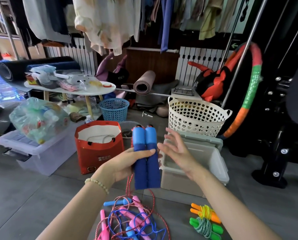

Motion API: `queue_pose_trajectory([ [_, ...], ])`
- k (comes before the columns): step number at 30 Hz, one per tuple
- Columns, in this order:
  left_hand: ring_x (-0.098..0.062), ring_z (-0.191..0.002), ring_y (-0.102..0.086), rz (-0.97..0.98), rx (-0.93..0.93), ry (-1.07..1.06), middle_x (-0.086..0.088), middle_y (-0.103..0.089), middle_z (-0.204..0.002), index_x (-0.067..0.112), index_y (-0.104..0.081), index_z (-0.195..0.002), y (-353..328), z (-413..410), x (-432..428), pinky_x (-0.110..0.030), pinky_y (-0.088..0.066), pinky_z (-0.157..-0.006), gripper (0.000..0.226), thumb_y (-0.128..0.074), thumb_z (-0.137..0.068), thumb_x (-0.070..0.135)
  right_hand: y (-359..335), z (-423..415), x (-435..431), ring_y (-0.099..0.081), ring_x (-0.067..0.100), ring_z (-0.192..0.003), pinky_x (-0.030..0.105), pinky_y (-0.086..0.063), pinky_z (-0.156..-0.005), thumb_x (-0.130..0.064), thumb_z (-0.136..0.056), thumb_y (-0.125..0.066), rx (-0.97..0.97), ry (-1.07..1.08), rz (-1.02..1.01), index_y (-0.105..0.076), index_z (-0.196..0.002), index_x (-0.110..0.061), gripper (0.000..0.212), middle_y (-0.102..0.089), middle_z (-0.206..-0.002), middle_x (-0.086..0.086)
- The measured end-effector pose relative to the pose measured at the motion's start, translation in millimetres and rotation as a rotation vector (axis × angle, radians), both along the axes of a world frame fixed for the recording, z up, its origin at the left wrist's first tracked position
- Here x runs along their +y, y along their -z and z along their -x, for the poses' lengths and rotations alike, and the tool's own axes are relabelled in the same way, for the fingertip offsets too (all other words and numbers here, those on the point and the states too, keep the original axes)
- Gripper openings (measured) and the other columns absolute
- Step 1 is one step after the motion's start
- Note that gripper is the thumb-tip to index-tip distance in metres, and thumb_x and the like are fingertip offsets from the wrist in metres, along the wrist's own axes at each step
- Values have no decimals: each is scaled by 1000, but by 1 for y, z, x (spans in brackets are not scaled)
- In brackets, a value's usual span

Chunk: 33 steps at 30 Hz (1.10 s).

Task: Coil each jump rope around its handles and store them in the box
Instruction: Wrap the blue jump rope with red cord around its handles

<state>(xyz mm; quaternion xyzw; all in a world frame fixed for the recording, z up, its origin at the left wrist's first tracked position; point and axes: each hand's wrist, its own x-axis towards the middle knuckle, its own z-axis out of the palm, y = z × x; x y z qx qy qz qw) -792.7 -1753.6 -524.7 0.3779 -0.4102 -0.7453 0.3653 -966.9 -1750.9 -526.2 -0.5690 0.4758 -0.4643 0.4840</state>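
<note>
The pair of blue handles (146, 158) stands upright, side by side and touching, in mid-air in front of the person and above the floor. The left hand (125, 163) grips them from nine o'clock, with its fingers (144, 152) wrapped across the front at the seam between the pale upper half and the dark lower half. The lower halves look like foam, so they should give a little under pressure, grip well and weigh next to nothing. The best hold is probably right there at mid-length, squeezing both together so they don't scissor apart.

A thin red-and-white cord (129, 185) hangs below them at six o'clock and runs down to the floor. It looks limp and light, the sort that kinks and snags, so I would pinch it close to the handles and feed it round under slight tension. It is not yet wound.

The right hand (176, 151) is at three o'clock, just beside the handles. It is empty, with its palm turned inward and its fingers spread.

Behind that hand, also at three o'clock, the grey box (212, 158) sits on the floor with its lid up.

At six o'clock lies a tangled heap of ropes (127, 220) with pink and blue handles, and the hanging cord runs into it. It may drag the others when pulled.

At five o'clock two finished bundles lie apart from the heap, the orange rope (205, 212) and the green rope (205, 227). They are not in the box.

A red paper bag (99, 148) stands at nine o'clock, and a white basket (195, 116) at one o'clock.
</note>
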Motion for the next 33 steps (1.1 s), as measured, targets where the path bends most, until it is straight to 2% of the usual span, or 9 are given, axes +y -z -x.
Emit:
queue_pose_trajectory([
  [2, -25, -87, -68, 5, -85, 226, -13, -71, -101, 3, -61, -110, -1, 4, 9, -34, -58, -78, 24, -61, -87, 9, 0, 1, 0, -40, 5, -126, 24, -34, -105, -26, -73, -78, 16, -66, 105, -37, -135, -39, 76, -38, -139, -11],
  [4, -22, -87, -69, 18, -115, 368, -12, -70, -101, 5, -61, -110, -2, 8, 14, -33, -56, -78, 22, -59, -89, 10, 1, -2, 2, -49, 8, -121, 25, -42, -101, -23, -64, -81, 69, -102, 170, -48, -128, -40, 74, -48, -135, -9],
  [8, -24, -88, -69, 11, -92, 405, -12, -71, -101, 6, -60, -112, -6, 9, 12, -34, -56, -79, 29, -65, -85, 16, -5, -2, 7, -61, 7, -92, 21, -52, -75, -9, -64, -82, -51, -84, 146, -58, -116, -24, 59, -57, -119, -2],
  [15, -26, -87, -69, 60, -110, 396, -14, -68, -103, 2, -58, -115, -7, 9, 13, -35, -57, -79, 36, -64, -82, 18, -9, -5, 12, -61, 15, -81, 31, -56, -70, -5, -63, -83, -112, -55, 127, -58, -113, -25, 59, -58, -111, 6],
  [18, -22, -84, -69, 97, -106, 378, -14, -68, -102, 0, -57, -115, -9, 9, 13, -32, -57, -75, 35, -63, -85, 16, -6, -8, 9, -63, 23, -82, 37, -57, -70, -16, -55, -83, -155, -2, 107, -50, -120, -41, 77, -55, -110, 7],
  [21, -24, -87, -69, 90, -94, 356, -13, -69, -102, 3, -59, -116, -11, 9, 12, -34, -57, -77, 40, -65, -80, 19, -2, -11, 5, -64, 26, -96, 38, -56, -79, -9, -62, -82, -324, -9, -23, -29, -135, -49, 99, -56, -124, 6],
  [24, -26, -88, -68, 72, -100, 388, -12, -70, -99, 5, -59, -114, -10, 6, 12, -35, -57, -80, 36, -70, -82, 17, -2, -12, 9, -66, 19, -91, 30, -55, -71, -9, -70, -77, -375, -106, -130, -34, -139, -35, 86, -68, -110, -6],
  [28, -28, -86, -69, 35, -73, 404, -15, -69, -99, 3, -59, -113, -5, 3, 10, -37, -58, -80, 31, -61, -84, 14, -1, -14, 13, -64, 17, -77, 21, -49, -52, -16, -68, -72, -349, -163, -151, -53, -121, -14, 57, -65, -101, 13],
  [33, -29, -87, -69, 36, -93, 375, -15, -69, -101, 2, -59, -113, -5, 2, 8, -39, -57, -83, 33, -65, -83, 14, 6, -16, 7, -64, 19, -83, 28, -53, -61, -17, -64, -76, -345, -81, -128, -55, -114, -27, 54, -64, -99, 6],
])
